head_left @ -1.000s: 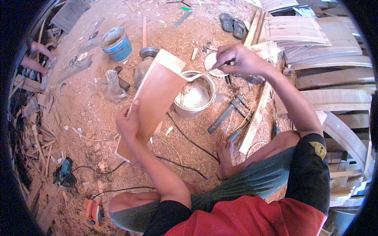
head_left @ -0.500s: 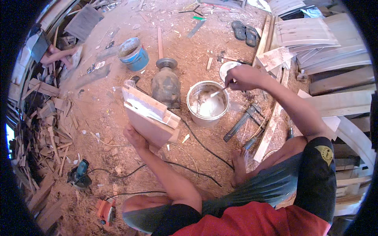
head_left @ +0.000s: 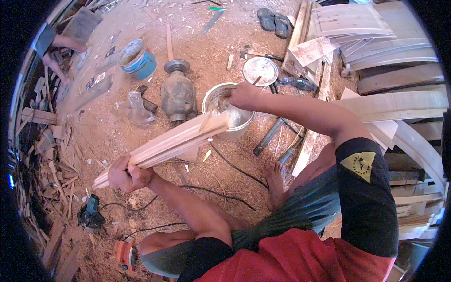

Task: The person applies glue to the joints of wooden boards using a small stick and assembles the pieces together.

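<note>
My left hand [head_left: 129, 175] is closed around the lower left end of a grooved wooden board [head_left: 176, 140]. The piece is held tilted, its upper right end at the rim of a white bucket [head_left: 235, 132] with whitish paste inside. Over the bucket's mouth, my right hand [head_left: 246, 96] is closed on a thin stick [head_left: 257, 81], whose top end pokes out above the fist. The stick's lower end is hidden behind my hand and the board.
Beyond the bucket lies a paste-smeared lid [head_left: 260, 70] beside a hammer [head_left: 263, 55]. A dark metal vessel [head_left: 178, 94], a blue bucket [head_left: 140, 61] and a plastic bag [head_left: 139, 110] stand left. Cables cross the sawdust near a planer [head_left: 126, 254]. Another person's arms [head_left: 66, 44] show far left.
The board has turned from steeply upright to a long slant, its end now at the bucket. My left hand moved left and down; my right hand moved left over the bucket.
</note>
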Available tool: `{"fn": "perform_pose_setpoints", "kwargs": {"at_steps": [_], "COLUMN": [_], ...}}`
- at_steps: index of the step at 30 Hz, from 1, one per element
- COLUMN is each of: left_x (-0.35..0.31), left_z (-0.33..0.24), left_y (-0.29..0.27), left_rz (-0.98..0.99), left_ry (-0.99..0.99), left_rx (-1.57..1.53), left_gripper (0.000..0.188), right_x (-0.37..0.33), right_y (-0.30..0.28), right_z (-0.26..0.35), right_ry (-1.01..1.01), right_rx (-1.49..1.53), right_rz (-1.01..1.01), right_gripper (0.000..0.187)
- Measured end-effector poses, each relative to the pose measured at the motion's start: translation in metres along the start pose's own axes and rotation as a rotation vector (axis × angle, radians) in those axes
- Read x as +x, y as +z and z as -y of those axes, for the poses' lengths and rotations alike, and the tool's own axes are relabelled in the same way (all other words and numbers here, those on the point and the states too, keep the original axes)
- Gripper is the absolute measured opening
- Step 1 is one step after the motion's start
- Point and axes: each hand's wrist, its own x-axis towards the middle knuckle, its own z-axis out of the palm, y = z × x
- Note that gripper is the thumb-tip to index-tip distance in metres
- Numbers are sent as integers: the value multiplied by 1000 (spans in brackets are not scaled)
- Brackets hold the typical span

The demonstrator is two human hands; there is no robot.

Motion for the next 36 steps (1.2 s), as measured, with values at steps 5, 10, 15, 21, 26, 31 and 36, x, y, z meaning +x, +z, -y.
{"fn": "perform_pose_setpoints", "kwargs": {"at_steps": [5, 10, 15, 21, 26, 31, 36], "left_x": [36, 49, 39, 26, 17, 14, 14], "left_z": [-20, -21, -14, -8, -8, -18, -17], "left_y": [1, -5, -1, 14, 18, 23, 22], "left_rz": [-80, -158, -120, -158, -156, -161, -129], "left_ry": [167, 283, 242, 187, 146, 60, 43], "left_rx": [-38, -1, -7, -22, -1, -21, 27], "left_gripper": [39, 40, 39, 39, 39, 40, 42], "right_x": [8, 4, -46, -123, -137, -129, -125], "right_y": [29, -3, -82, -154, -195, -180, -172], "right_z": [-6, -11, -65, -114, -89, -70, -51], "right_ry": [-25, -52, 83, -60, -135, -203, -60], "right_rx": [-59, 115, 320, 774, 1005, 994, 897], "right_rz": [-57, 153, 172, -256, -272, -304, -312], "right_gripper": [14, 13, 15, 15, 14, 15, 14]}}
